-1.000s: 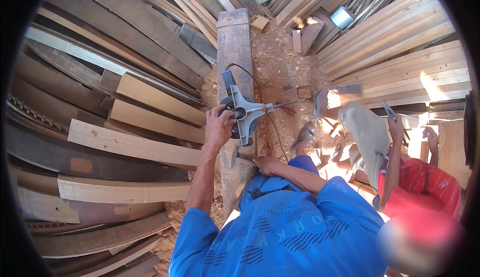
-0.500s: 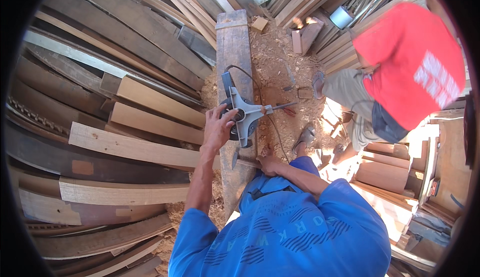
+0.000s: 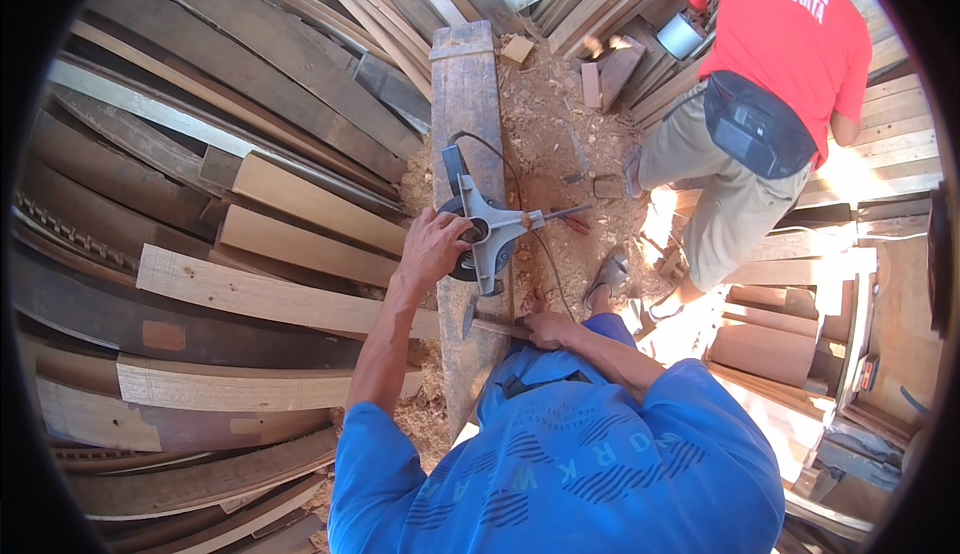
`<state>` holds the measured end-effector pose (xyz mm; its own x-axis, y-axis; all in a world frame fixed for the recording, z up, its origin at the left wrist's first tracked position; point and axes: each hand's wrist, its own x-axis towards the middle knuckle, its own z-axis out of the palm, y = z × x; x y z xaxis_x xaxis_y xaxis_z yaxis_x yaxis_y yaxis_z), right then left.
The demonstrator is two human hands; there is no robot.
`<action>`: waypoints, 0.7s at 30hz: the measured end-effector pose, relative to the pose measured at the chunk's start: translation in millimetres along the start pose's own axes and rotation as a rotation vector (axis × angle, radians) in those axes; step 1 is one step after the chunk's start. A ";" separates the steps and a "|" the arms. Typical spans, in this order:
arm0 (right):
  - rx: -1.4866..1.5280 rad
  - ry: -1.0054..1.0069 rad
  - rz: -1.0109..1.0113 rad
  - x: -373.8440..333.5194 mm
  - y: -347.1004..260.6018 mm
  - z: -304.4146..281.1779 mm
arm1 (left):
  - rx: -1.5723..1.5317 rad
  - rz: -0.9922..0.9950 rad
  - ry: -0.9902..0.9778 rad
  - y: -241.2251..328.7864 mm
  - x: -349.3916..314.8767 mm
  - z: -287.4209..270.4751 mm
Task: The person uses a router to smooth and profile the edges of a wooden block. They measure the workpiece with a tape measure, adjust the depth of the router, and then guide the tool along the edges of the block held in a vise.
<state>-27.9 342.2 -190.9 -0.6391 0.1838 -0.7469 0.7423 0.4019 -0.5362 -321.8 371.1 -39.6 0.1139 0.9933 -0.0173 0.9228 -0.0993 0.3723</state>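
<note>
A tool with a grey three-armed metal frame (image 3: 494,231) and a dark round body lies on a worn wooden plank bench (image 3: 468,94). My left hand (image 3: 436,246) grips its left side, fingers bent over the dark part near the hub. From the frame's right end a thin rod sticks out past the bench edge. Close to my body, my right hand (image 3: 548,330) is closed round the wooden handle of a hammer (image 3: 500,328), whose dark flat head lies over the bench. A dark cable (image 3: 519,179) loops beside the tool; where it joins is hard to see.
Stacked boards (image 3: 300,244) reach close to the bench's left side. Wood shavings (image 3: 550,104) cover the floor, with pliers (image 3: 577,222) lying right of the bench. A co-worker in a red shirt (image 3: 780,44) stands bent over at the right. A white can (image 3: 681,36) stands beyond.
The co-worker has turned and shifted up and away, their back now towards me. My left hand has slid slightly left on the tool; my right hand and the hammer have barely moved.
</note>
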 end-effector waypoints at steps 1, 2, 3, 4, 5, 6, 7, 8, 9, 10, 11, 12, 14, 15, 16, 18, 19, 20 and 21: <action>-0.002 -0.001 -0.007 0.4 2.0 0.6 | 0.002 0.001 0.003 -0.4 -0.2 0.2; -0.002 -0.001 -0.008 1.2 4.5 2.0 | 0.005 0.000 0.005 -0.7 -0.6 0.5; -0.001 0.015 -0.028 2.3 7.5 4.2 | 0.005 -0.001 0.005 -0.5 -1.8 1.0; 0.004 0.033 -0.045 4.3 11.3 7.3 | -0.017 0.031 0.029 2.1 -1.8 -0.5; 0.007 0.033 -0.044 7.6 16.0 11.4 | -0.040 0.063 0.054 3.8 -1.7 -1.1; -0.010 0.034 -0.058 10.7 20.0 14.9 | -0.041 0.066 0.051 3.5 -1.6 -1.1; -0.031 0.031 -0.076 9.6 16.3 12.8 | -0.068 0.067 0.055 1.5 -4.2 -2.0; -0.032 0.028 -0.078 7.3 13.4 11.0 | -0.095 0.069 0.058 -0.1 -6.1 -2.2; -0.014 0.032 -0.086 3.9 11.1 9.0 | -0.094 0.066 0.057 -0.8 -6.9 -1.4; 0.003 0.035 -0.093 -1.0 6.7 5.4 | -0.074 0.064 0.059 0.1 -7.0 -1.4; 0.003 0.033 -0.094 0.1 7.1 7.0 | -0.053 0.062 0.061 0.9 -6.8 -1.4; -0.006 0.030 -0.085 2.4 8.7 9.9 | -0.054 0.060 0.061 1.5 -6.1 -1.4; -0.015 0.028 -0.077 5.1 11.4 13.6 | -0.043 0.012 0.012 2.2 -4.0 -1.2; -0.010 0.034 -0.083 6.0 13.0 15.5 | -0.043 0.012 0.012 2.7 -4.0 -1.2; -0.005 0.040 -0.089 6.1 12.7 15.4 | -0.040 0.008 0.024 2.2 -4.0 -0.4; 0.001 0.039 -0.088 5.9 12.6 15.5 | -0.037 0.004 0.036 0.4 -4.4 1.2; 0.008 0.038 -0.085 4.0 11.0 14.2 | -0.054 -0.024 0.041 -0.9 -5.0 1.6; 0.008 0.038 -0.085 2.1 9.7 12.6 | -0.072 -0.053 0.046 -1.9 -5.7 2.2; 0.010 0.025 -0.084 0.1 8.4 10.5 | -0.072 -0.052 0.046 -2.4 -7.0 3.1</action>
<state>-19.6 336.3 -199.6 -0.7040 0.1723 -0.6890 0.6878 0.4074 -0.6008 -323.7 364.2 -43.2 0.0478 0.9988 0.0035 0.8978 -0.0445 0.4381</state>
